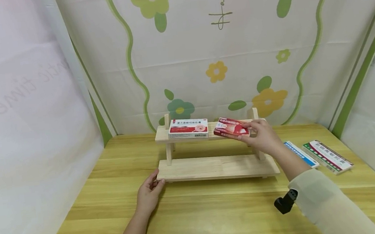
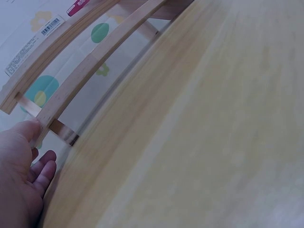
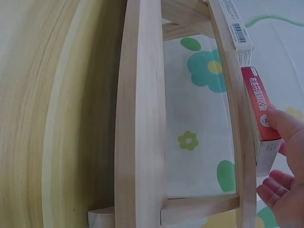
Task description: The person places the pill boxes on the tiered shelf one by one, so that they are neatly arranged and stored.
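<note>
A two-tier wooden display rack point(image 1: 214, 167) stands on the table. At the left end of its lower shelf, my left hand point(image 1: 148, 194) holds the corner with thumb and fingers. The left wrist view shows the thumb point(image 2: 29, 129) against the shelf end. My right hand point(image 1: 262, 136) pinches a red medicine box point(image 1: 231, 127) at its right end, over the right part of the upper shelf. In the right wrist view this red box point(image 3: 259, 111) lies right along the shelf edge. A white and red medicine box point(image 1: 188, 128) sits on the upper shelf's left part.
Right of the rack, a blue and white box point(image 1: 301, 154) and a green, white and maroon box point(image 1: 329, 157) lie on the wooden table point(image 1: 220, 221). A flowered cloth point(image 1: 180, 56) hangs behind the rack, with white cloth at both sides.
</note>
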### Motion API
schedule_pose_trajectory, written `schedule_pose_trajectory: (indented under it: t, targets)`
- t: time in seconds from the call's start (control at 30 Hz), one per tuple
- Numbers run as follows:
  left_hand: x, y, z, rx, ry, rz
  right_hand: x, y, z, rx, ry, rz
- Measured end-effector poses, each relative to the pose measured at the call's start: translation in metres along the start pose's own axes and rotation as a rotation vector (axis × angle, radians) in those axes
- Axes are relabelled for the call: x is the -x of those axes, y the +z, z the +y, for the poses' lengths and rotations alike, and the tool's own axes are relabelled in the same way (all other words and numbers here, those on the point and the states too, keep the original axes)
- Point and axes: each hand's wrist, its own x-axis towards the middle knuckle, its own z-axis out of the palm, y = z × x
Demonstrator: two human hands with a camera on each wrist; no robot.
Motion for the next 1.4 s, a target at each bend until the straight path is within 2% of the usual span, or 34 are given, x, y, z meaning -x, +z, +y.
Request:
schedule_pose_trajectory:
  t: [0.2, 0.87, 1.13, 1.27, 1.4]
  targets:
    - [0.0, -0.001, 0.0, -0.008, 0.008, -0.004, 0.0, 0.001, 0.005, -0.041, -0.004, 0.024]
    - [-0.001, 0.0, -0.001, -0.012, -0.01, 0.005, -0.011, 0.005, 0.007, -0.034, -0.027, 0.035]
    - [0.0, 0.0, -0.001, -0.011, -0.005, 0.002, -0.004, 0.002, 0.016, -0.13, -0.006, 0.063]
    - [0.0, 0.0, -0.001, -0.017, -0.007, 0.005, 0.003, -0.005, 0.024, -0.138, 0.005, 0.086]
    - [-0.001, 0.0, -0.001, -0.016, -0.01, 0.003, 0.011, -0.013, 0.032, -0.156, 0.041, 0.076]
